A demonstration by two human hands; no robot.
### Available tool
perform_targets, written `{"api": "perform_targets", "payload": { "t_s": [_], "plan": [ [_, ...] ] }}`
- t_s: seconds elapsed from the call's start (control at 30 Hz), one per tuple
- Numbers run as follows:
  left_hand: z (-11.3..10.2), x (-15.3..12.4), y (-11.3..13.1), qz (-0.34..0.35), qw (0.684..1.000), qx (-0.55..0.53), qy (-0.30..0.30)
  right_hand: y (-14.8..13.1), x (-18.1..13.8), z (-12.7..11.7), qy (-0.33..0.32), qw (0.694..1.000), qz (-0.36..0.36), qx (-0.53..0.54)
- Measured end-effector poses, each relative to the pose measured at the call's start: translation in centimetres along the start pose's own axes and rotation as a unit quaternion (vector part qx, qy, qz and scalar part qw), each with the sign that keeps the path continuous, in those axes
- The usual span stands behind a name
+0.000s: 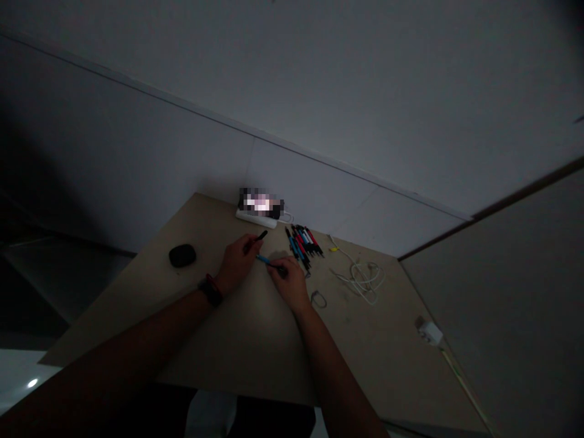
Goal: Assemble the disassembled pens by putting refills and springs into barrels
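My left hand [238, 263], with a dark band at the wrist, is closed round a black pen [261, 235] whose end sticks up past the fingers. Closed on a blue pen [263, 259] with a dark end is my right hand [291, 281]. The blue pen slants toward my left fingertips; in the dim light I cannot tell whether they touch it. Just beyond my right hand lies a bunch of pens [305, 241] in blue, black, red and white, side by side on the tan table [255, 340].
A black rounded case [182, 255] sits to the left. At the back, a white power strip [256, 219] lies below a blurred bright device [260, 202] by the wall. To the right are a coiled white cable [362, 280], a small loop [319, 299] and a white plug [430, 333].
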State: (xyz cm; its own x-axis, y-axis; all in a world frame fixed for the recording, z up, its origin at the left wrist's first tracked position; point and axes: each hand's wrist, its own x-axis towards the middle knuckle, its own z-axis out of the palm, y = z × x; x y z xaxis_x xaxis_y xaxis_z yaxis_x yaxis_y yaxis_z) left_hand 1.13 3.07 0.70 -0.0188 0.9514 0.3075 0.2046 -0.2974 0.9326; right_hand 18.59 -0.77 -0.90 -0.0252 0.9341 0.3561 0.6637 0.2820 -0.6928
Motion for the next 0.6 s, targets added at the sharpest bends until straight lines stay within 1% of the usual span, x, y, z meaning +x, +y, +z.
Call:
{"api": "perform_targets", "payload": {
  "t_s": [0.1,0.2,0.33,0.43,0.5,0.6],
  "plan": [
    [-0.02,0.09,-0.06,-0.003,1.0,-0.014,0.002,-0.03,-0.05,0.0,0.005,1.0,0.0,-0.008],
    [-0.06,0.14,-0.17,-0.005,1.0,-0.029,-0.001,0.07,-0.16,-0.11,0.016,0.999,0.008,-0.039],
    [-0.1,0.13,-0.15,-0.008,0.999,-0.038,0.004,0.38,-0.25,-0.42,0.01,0.993,0.041,-0.107],
    [-0.11,0.12,-0.02,-0.003,0.999,-0.042,0.005,0.44,-0.17,-0.59,0.006,0.99,0.061,-0.126],
    [-0.17,0.1,0.15,0.001,0.999,-0.042,0.002,0.34,-0.01,-0.63,0.025,0.993,0.067,-0.097],
    [-0.34,-0.01,0.49,0.009,1.0,-0.028,-0.002,0.14,0.34,-0.62,0.062,0.994,0.084,0.025]
  ]
}}
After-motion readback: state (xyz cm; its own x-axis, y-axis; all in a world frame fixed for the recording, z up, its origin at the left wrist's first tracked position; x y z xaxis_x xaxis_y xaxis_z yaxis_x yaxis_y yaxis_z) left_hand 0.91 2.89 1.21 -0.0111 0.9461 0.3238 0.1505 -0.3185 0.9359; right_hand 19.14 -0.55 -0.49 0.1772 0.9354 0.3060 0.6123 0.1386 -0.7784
